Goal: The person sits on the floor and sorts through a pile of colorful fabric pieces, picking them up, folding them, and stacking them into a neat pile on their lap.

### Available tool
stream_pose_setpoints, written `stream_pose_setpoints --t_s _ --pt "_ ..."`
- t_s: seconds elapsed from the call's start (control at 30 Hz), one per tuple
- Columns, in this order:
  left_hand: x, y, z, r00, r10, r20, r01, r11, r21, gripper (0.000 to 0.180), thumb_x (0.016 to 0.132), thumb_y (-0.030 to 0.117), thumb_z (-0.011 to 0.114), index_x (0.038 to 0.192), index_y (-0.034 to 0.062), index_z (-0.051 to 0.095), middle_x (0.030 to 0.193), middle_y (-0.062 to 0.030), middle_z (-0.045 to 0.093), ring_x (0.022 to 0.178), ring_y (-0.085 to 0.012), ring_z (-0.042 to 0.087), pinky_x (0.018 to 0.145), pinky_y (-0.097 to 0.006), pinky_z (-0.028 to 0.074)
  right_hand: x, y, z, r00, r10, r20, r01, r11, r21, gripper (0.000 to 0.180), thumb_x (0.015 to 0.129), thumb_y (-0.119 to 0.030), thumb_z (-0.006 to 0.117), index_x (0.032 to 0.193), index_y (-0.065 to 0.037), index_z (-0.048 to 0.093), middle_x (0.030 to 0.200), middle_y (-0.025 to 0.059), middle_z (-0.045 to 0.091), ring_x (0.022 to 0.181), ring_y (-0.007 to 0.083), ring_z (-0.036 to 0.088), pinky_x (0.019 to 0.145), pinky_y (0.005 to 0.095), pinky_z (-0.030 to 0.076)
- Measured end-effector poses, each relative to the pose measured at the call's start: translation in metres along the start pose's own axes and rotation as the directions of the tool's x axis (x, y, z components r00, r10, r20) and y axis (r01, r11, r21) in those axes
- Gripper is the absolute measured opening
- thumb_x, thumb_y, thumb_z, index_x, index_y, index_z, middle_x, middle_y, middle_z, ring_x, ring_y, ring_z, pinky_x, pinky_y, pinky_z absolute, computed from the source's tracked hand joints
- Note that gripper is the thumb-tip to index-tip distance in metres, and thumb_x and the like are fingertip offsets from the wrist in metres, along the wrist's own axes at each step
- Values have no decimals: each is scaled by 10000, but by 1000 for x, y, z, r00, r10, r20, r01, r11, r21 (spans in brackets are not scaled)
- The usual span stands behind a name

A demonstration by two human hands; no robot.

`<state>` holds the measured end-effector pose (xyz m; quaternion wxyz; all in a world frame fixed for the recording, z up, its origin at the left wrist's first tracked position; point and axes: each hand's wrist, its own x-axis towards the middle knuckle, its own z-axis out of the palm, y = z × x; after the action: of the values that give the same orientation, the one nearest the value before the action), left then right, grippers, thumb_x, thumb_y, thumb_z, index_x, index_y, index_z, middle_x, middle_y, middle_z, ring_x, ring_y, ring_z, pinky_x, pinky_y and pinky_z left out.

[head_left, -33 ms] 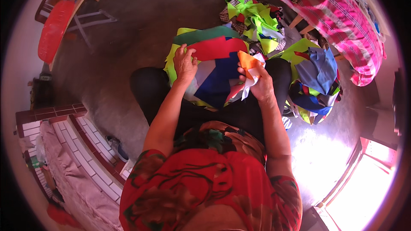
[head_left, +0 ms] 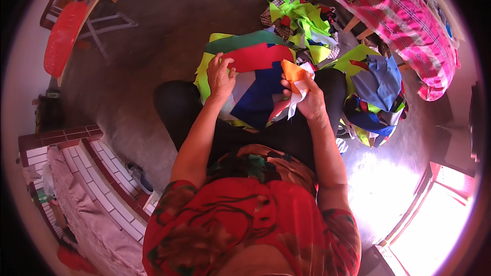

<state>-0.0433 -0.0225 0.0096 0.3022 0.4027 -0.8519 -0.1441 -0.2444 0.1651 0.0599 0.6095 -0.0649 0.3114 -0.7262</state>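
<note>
Between my legs lies a spread of fabric pieces, with a red cloth piece (head_left: 253, 57), a dark blue cloth piece (head_left: 257, 101), a green cloth piece (head_left: 244, 40) and yellow-green cloth showing at its edges. My left hand (head_left: 221, 77) rests at the left end of the red piece, fingers bent and apart, apparently gripping nothing. Over the right side of the spread, my right hand (head_left: 311, 99) is closed on a small bunch of fabric scraps (head_left: 293, 73), orange and white. Part of the bunch is hidden by the fingers, and a white tail hangs below them.
Beyond the spread sits a heap of neon-green and checked scraps (head_left: 312, 23). Right of my knee is another pile with a blue-grey cloth (head_left: 379, 82) on top. Pink plaid cloth (head_left: 409, 30) drapes at the far right. A red basin (head_left: 65, 38) stands at the far left.
</note>
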Motion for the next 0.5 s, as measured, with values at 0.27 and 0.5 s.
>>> stream_pose_setpoints --t_s 0.27,0.5 --pt "-19 88 -29 788 -22 616 593 295 -749 255 880 218 664 1018 11 607 892 -34 627 886 -101 571 817 -252 457 -4 0 12 976 178 123 -169 983 -77 590 988 -465 345 1314 19 426 1130 204 608 903 281 653 658 366 568" --pt "-21 100 -33 860 -25 509 506 163 -847 82 893 101 640 897 40 585 845 -1 626 776 -67 581 711 -215 465 -9 0 19 952 260 163 -238 961 -143 440 972 -386 454 1198 -14 520 1036 161 646 780 226 660 556 334 564"
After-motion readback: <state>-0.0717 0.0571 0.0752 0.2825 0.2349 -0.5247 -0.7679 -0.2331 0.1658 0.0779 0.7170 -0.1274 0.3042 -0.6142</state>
